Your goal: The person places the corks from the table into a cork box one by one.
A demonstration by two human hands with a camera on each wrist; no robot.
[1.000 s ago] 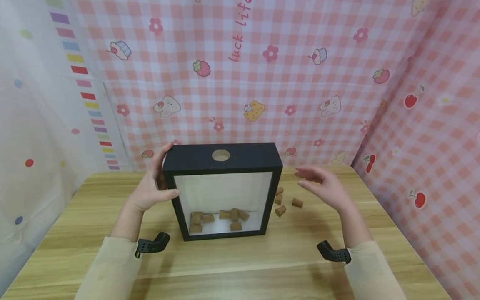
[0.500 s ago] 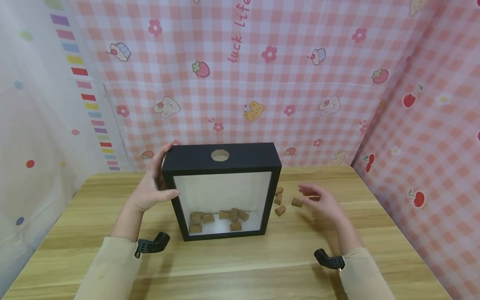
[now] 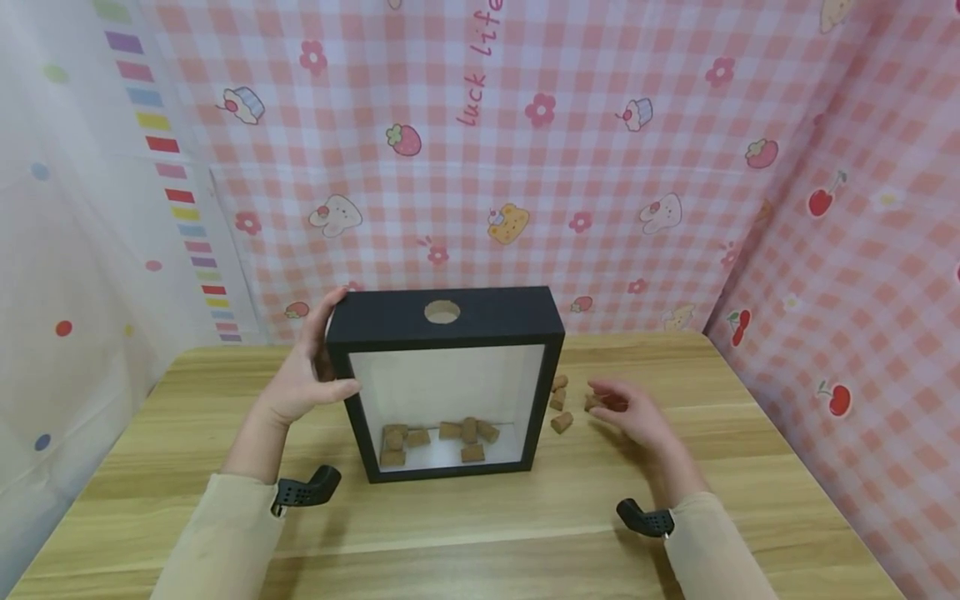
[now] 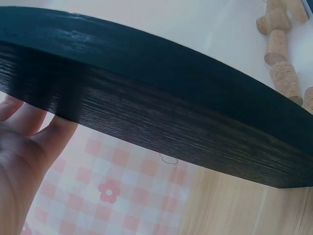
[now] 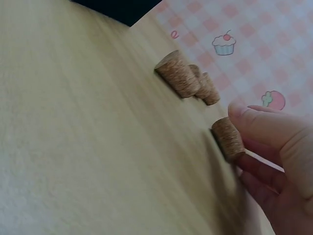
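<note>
A black shadow box frame [image 3: 447, 337] with a clear front and a round hole in its top stands upright on the table. Its left side is gripped by my left hand [image 3: 300, 375], thumb on the front edge and fingers behind; in the left wrist view those fingers [image 4: 58, 134] reach past the black side. Several corks [image 3: 470, 431] lie inside on the white floor. To the right of the frame, my right hand [image 3: 630, 412] has thumb and fingers around a single cork [image 5: 228, 139] low at the tabletop.
Between the frame and my right hand, a few loose corks [image 5: 178, 76] lie on the wooden table [image 3: 465, 533]. A pink checked cloth [image 3: 450, 167] hangs behind, with another cloth wall at the right and a white dotted one at the left.
My right hand has come down and slightly left from above the table to the lone cork, its thumb and fingers now around it. My left hand and the frame stay put.
</note>
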